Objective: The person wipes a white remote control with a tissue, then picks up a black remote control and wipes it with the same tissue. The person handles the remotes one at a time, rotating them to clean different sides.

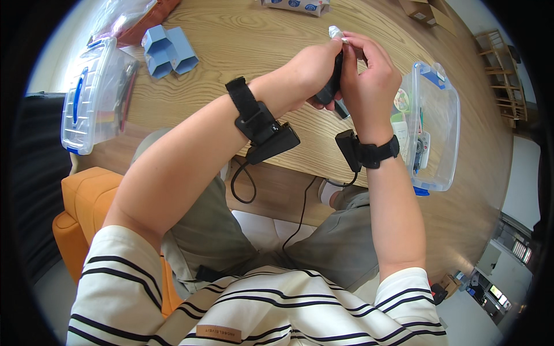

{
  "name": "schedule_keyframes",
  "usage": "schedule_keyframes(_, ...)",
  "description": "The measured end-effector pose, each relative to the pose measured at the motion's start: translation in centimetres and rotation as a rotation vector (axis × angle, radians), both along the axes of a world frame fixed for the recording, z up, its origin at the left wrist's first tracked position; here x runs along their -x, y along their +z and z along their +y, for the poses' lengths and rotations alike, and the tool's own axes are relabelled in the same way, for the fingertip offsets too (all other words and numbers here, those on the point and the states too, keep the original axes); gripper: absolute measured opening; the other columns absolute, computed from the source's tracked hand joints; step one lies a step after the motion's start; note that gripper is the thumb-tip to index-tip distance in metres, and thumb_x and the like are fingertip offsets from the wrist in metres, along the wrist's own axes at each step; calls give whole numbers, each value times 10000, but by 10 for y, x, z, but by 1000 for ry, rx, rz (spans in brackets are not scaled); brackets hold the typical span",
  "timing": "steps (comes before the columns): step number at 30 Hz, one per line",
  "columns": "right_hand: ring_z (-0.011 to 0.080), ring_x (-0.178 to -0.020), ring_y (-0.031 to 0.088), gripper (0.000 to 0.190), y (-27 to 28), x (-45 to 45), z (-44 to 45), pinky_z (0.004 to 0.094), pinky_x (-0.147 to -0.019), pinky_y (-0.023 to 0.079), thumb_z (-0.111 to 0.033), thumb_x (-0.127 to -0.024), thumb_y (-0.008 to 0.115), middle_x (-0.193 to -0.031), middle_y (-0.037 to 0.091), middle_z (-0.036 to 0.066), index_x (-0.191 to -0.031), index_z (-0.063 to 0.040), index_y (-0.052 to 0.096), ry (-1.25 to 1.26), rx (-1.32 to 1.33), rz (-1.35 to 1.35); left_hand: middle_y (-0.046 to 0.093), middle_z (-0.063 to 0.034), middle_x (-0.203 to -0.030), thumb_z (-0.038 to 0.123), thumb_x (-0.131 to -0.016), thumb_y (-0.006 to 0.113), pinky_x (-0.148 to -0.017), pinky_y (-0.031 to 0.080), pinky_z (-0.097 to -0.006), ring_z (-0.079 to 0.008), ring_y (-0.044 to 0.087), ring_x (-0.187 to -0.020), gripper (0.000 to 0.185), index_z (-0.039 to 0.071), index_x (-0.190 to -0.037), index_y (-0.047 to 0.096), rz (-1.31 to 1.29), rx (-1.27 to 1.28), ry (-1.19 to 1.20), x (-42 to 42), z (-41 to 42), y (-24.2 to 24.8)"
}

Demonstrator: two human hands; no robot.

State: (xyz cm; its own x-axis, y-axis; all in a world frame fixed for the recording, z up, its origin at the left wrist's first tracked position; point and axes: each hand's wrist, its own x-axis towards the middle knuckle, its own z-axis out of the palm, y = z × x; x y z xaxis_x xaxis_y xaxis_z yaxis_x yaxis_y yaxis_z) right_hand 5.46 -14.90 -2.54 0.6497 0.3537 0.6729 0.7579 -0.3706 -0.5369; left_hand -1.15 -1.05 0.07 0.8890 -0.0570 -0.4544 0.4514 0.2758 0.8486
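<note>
Both of my hands are together over the far right part of the wooden table (207,52). My left hand (315,69) grips a long black handheld object (333,80), tilted upright; its face is turned away, so I cannot tell its exact kind. A crumpled white tissue or wipe (335,32) pokes out at the object's top end. The fingers of my right hand (373,65) pinch that tissue against the object. Below the hands, a small dark flat item (341,110) is partly hidden.
Right stands an open clear plastic bin (439,134) with a white device (426,149) by it. Left are a lidded clear box (88,95) and a blue hexagonal holder (169,52). A printed soft pack (296,6) lies at the far edge. A cable (305,203) hangs from the wrist straps.
</note>
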Motion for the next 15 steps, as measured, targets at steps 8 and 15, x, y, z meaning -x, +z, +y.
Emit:
schedule_keyframes(8, 237, -896, 795, 131, 2, -3, -4, 334, -834, 618, -19, -985, 770, -1080, 839, 119, -1108, -19, 814, 31, 91, -40, 678, -98, -724, 539, -1209, 293, -484, 474, -335, -215, 651, -528, 613, 75, -1028, 649, 3, -72, 53, 0, 4, 6)
schedule_keyframes(15, 334, -901, 793, 120, 5, 1, -1, 395, -804, 632, -4, -920, 785, -1033, 826, 142, -1036, -25, 806, 150, 55, 4, 678, -96, -719, 568, -1206, 289, -488, 470, -331, -205, 654, -534, 639, 71, -1028, 649, 51, -120, 71, 2, 8, 6)
